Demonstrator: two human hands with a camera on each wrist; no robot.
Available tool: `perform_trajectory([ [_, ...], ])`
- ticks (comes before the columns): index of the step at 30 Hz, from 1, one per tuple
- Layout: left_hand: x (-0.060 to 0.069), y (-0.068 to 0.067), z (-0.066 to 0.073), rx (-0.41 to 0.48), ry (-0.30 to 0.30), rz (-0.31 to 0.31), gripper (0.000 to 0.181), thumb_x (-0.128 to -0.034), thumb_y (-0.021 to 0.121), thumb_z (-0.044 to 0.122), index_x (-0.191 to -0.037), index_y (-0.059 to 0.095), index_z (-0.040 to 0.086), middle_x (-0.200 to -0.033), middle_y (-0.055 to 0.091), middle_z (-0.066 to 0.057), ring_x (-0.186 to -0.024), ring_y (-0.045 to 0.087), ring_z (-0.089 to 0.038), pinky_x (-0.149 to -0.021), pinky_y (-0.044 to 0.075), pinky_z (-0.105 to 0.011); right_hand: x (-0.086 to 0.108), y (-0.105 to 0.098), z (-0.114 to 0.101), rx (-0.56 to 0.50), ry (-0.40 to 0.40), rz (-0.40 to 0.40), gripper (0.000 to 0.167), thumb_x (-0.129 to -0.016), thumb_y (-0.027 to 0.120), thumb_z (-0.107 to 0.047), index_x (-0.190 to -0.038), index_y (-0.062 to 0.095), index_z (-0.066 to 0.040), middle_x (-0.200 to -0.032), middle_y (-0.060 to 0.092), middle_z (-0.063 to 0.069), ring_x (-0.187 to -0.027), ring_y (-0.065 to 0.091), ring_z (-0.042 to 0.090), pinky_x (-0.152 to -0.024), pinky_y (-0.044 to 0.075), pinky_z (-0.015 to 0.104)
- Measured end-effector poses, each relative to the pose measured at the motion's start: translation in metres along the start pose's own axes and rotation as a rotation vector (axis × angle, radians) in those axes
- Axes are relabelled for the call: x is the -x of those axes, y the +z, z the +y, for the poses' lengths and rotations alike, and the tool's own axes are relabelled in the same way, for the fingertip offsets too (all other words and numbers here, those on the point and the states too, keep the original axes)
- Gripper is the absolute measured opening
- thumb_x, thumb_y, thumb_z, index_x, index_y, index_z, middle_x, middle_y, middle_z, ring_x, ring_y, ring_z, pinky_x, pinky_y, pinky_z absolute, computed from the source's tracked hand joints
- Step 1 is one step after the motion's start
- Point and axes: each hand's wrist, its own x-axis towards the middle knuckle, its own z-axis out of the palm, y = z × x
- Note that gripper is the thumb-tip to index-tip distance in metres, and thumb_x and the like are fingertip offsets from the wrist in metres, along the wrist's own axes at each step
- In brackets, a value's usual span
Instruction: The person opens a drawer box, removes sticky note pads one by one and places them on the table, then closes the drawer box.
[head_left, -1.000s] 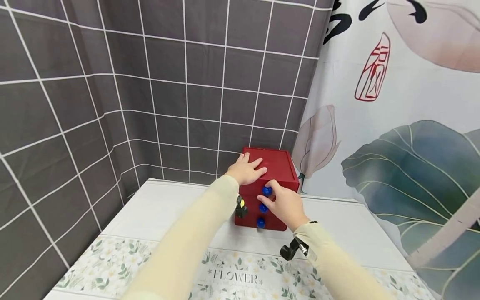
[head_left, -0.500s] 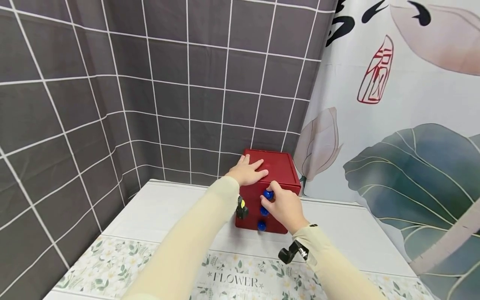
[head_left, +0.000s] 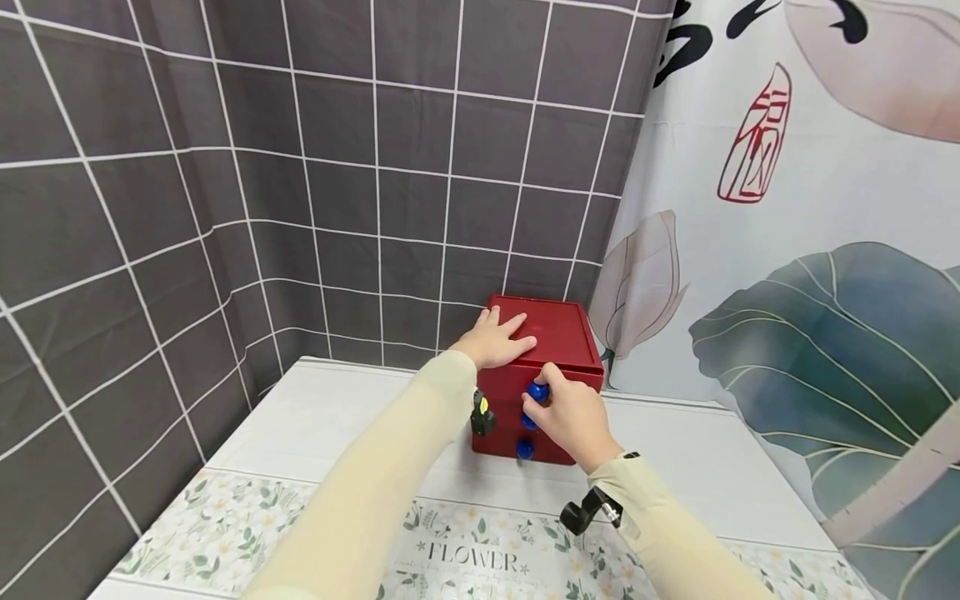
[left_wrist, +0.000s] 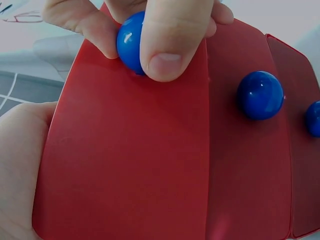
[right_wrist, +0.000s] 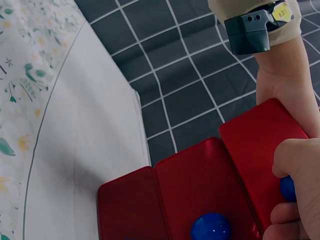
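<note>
A red box with several drawers [head_left: 551, 333] stands at the back of the table, each drawer front bearing a round blue knob. My left hand [head_left: 489, 340] lies spread on the box's top, towards its left side. With thumb and fingers, my right hand [head_left: 573, 412] pinches the top knob [left_wrist: 131, 44]. In the left wrist view the top drawer front [left_wrist: 130, 150] stands a little forward of those below. The middle knob [left_wrist: 260, 95] and the lowest knob [head_left: 525, 450] are untouched. What the drawers hold is hidden.
White table covering [head_left: 360, 408] with a floral strip [head_left: 240, 517] lies under and before the box. A dark grid-patterned cloth [head_left: 412, 200] hangs behind and at left; a lotus-printed curtain [head_left: 750, 275] hangs at right. Black camera mounts [head_left: 592, 510] sit on the wrists.
The top knob and my right hand have come slightly forward relative to the box, and the top drawer edges out. My left hand stays on the box's top. The head view shifts slightly.
</note>
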Motion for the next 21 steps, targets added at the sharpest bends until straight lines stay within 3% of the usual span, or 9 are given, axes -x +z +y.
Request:
perform_trajectory([
  [5, 0.001, -0.002, -0.002, 0.055, 0.004, 0.003, 0.071, -0.0998, 0.041, 0.062, -0.162, 0.023, 0.033, -0.170, 0.005, -0.015, -0.156, -0.003, -0.034, -0.117, 0.025, -0.062, 0.000, -0.001, -0.001, 0.006, -0.008, 0.000, 0.030, -0.084, 0.082, -0.026, -0.097, 0.059, -0.013, -0.056, 0.056, -0.006, -0.043, 0.048, 0.010, -0.043, 0.041, 0.023],
  [12, -0.001, 0.000, -0.009, 0.244, 0.031, 0.041, 0.071, -0.1013, 0.041, 0.058, -0.162, 0.024, 0.027, -0.170, 0.007, -0.014, -0.156, -0.002, -0.034, -0.119, 0.016, -0.065, 0.003, -0.003, -0.002, -0.001, -0.016, -0.008, 0.030, -0.083, 0.083, -0.026, -0.097, 0.059, -0.013, -0.056, 0.054, -0.007, -0.042, 0.043, 0.007, -0.042, 0.040, 0.023],
  [16, -0.004, 0.002, -0.014, 0.303, 0.054, 0.037, 0.067, -0.1032, 0.036, 0.057, -0.162, 0.024, 0.028, -0.170, 0.007, -0.012, -0.156, -0.004, -0.034, -0.120, 0.011, -0.065, 0.005, -0.004, -0.003, -0.001, -0.018, -0.007, 0.031, -0.083, 0.084, -0.026, -0.096, 0.059, -0.013, -0.057, 0.055, -0.007, -0.042, 0.043, 0.006, -0.043, 0.040, 0.022],
  [21, -0.002, 0.006, -0.026, 0.463, 0.064, 0.024, 0.061, -0.1054, 0.039, 0.051, -0.161, 0.030, 0.027, -0.171, 0.000, -0.008, -0.156, 0.001, -0.033, -0.121, 0.011, -0.063, 0.007, -0.004, -0.003, 0.001, -0.019, 0.005, 0.032, -0.082, 0.085, -0.026, -0.096, 0.059, -0.013, -0.058, 0.056, -0.006, -0.043, 0.042, 0.006, -0.043, 0.040, 0.023],
])
